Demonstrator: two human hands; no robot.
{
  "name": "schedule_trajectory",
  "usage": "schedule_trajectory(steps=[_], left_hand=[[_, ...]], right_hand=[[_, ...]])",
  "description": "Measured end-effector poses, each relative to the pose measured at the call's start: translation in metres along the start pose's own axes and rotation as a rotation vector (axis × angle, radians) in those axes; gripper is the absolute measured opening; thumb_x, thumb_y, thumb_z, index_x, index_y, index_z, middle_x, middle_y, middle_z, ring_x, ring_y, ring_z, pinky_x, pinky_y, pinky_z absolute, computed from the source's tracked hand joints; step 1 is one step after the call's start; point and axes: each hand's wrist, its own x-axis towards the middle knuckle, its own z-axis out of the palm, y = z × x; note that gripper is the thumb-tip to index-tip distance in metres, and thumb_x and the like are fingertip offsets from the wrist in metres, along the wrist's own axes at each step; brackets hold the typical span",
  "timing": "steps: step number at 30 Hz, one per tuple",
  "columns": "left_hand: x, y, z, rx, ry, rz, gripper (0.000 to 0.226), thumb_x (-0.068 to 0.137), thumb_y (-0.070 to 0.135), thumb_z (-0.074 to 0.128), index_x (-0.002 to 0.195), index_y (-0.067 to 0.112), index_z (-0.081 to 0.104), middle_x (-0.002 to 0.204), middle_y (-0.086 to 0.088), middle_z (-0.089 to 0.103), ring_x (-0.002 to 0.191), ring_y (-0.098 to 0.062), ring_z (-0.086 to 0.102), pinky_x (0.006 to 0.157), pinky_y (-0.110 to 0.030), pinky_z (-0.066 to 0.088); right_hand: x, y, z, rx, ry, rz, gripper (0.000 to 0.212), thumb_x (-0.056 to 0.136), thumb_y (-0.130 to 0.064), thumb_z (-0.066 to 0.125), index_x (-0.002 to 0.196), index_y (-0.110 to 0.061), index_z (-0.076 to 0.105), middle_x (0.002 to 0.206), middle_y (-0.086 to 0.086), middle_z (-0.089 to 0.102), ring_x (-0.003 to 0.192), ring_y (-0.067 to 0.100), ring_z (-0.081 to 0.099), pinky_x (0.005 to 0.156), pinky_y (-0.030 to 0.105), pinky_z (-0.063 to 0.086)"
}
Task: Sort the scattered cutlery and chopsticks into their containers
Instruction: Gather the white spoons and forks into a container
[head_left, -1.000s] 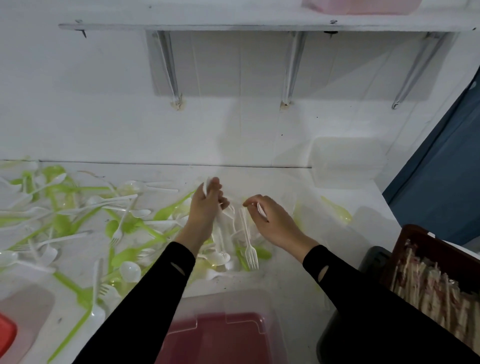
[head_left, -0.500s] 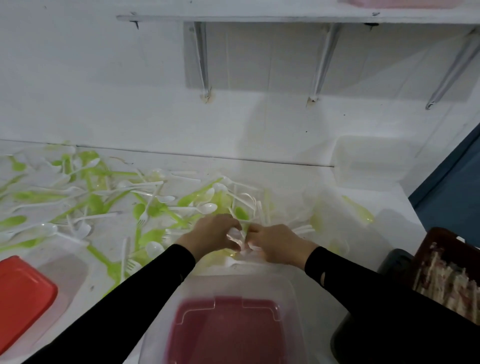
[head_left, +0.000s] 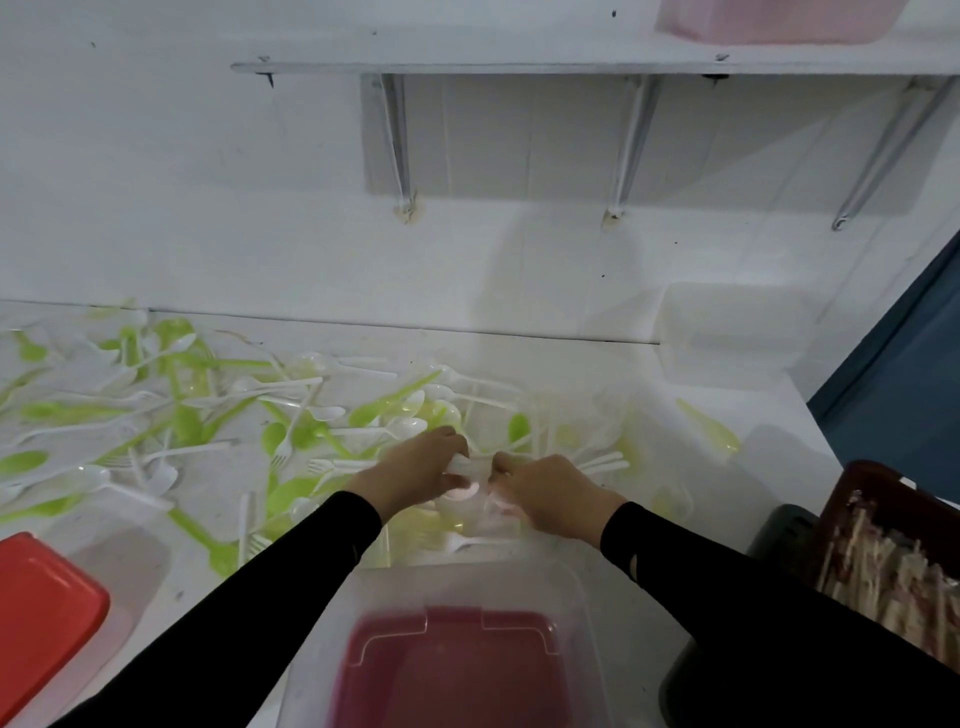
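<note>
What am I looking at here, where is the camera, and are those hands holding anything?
There is no machine: a person works bare-handed, in black sleeves. The one picture comes from a camera on the person's head, looking forward and down. The left hand and right hand are close together over the table, and both curl round pieces of white cutlery; blur hides how many. Green and white spoons and forks lie scattered across the table. Nearest the camera is a clear tub with a red lid in or under it. A second red lid lies at the left, and a crate of wrapped chopsticks stands at the right.
</note>
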Motion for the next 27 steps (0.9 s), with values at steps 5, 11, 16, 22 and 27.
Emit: schedule_trajectory(steps=[5,11,16,22,27], left_hand=[[0.003,-0.009,-0.017,-0.211,0.235,0.095,0.022,0.085,0.021,0.074,0.097,0.007,0.064,0.095,0.002,0.056,0.091,-0.019,0.055,0.077,-0.017,0.033],[0.012,-0.020,-0.031,-0.216,0.349,0.159,0.017,0.082,0.018,0.078,0.092,0.012,0.066,0.091,0.004,0.062,0.080,-0.011,0.055,0.072,-0.017,0.041],[0.021,-0.008,-0.031,-0.134,0.202,0.162,0.027,0.085,0.021,0.070,0.110,0.023,0.063,0.106,0.007,0.063,0.095,-0.015,0.060,0.081,-0.031,0.047],[0.031,0.019,-0.014,0.029,0.129,0.347,0.026,0.086,0.019,0.064,0.111,0.027,0.065,0.109,0.006,0.056,0.101,-0.013,0.056,0.069,-0.025,0.039],[0.041,0.032,-0.005,-0.114,0.160,0.326,0.017,0.085,0.036,0.072,0.096,0.025,0.067,0.102,0.015,0.053,0.090,0.002,0.048,0.074,-0.024,0.043]], right_hand=[[0.002,0.019,-0.018,0.534,0.220,0.324,0.030,0.096,-0.049,0.053,0.105,-0.020,0.060,0.104,-0.010,0.055,0.080,0.015,0.059,0.063,0.030,0.040],[-0.003,0.046,-0.046,1.157,0.699,0.775,0.024,0.100,-0.041,0.051,0.094,-0.018,0.051,0.092,-0.004,0.073,0.068,0.013,0.064,0.062,0.025,0.048],[-0.008,0.070,-0.050,1.527,0.796,0.964,0.023,0.103,-0.038,0.044,0.092,-0.017,0.047,0.084,-0.005,0.076,0.051,0.009,0.039,0.054,0.025,0.036],[-0.012,0.071,-0.057,1.662,0.856,1.014,0.017,0.098,-0.034,0.056,0.087,-0.021,0.052,0.067,-0.004,0.062,0.061,0.007,0.051,0.068,0.026,0.041],[-0.015,0.075,-0.060,1.890,0.928,0.971,0.012,0.092,-0.024,0.068,0.088,-0.016,0.060,0.066,0.001,0.054,0.062,0.013,0.055,0.063,0.027,0.053]])
